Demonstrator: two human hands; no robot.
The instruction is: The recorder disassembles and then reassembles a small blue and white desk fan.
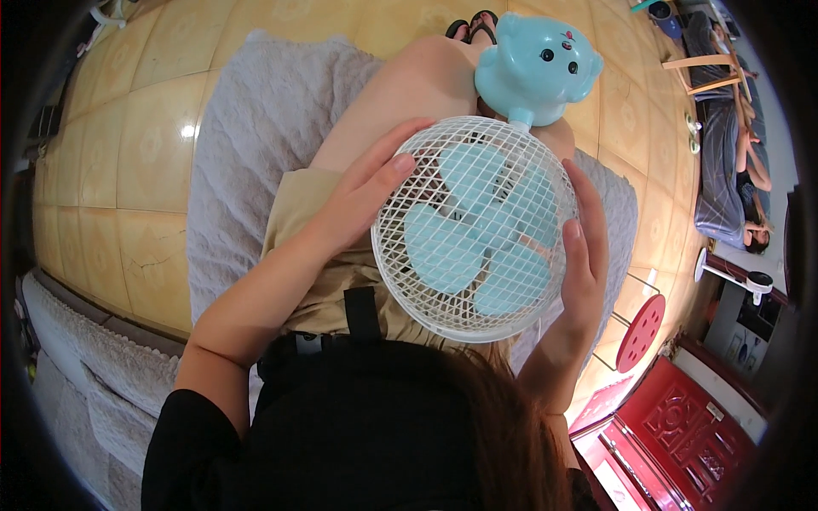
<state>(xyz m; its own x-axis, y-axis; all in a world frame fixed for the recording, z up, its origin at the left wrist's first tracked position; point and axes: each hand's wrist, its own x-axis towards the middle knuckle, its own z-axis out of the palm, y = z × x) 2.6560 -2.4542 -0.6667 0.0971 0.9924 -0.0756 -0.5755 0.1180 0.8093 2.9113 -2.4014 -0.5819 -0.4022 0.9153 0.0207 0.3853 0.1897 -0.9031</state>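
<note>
A small electric fan (474,228) rests over my lap, with a round white wire grille and light blue blades. Its light blue animal-shaped base (535,72) points away from me, past my knees, and a short neck joins it to the grille. My left hand (372,189) presses against the grille's left rim, fingers along the upper edge. On the opposite side, my right hand (584,247) wraps the right rim, its thumb on the front. The grille is held between both palms. Whether the fingertips reach behind the rim is hidden.
A grey plush cover (247,162) lies under my legs. Beyond the tiled floor (145,162), at right, are a wooden chair (703,75), a person (751,183) lying on a couch, a white standing fan (757,283), a red round stool (641,334) and a red door (694,430).
</note>
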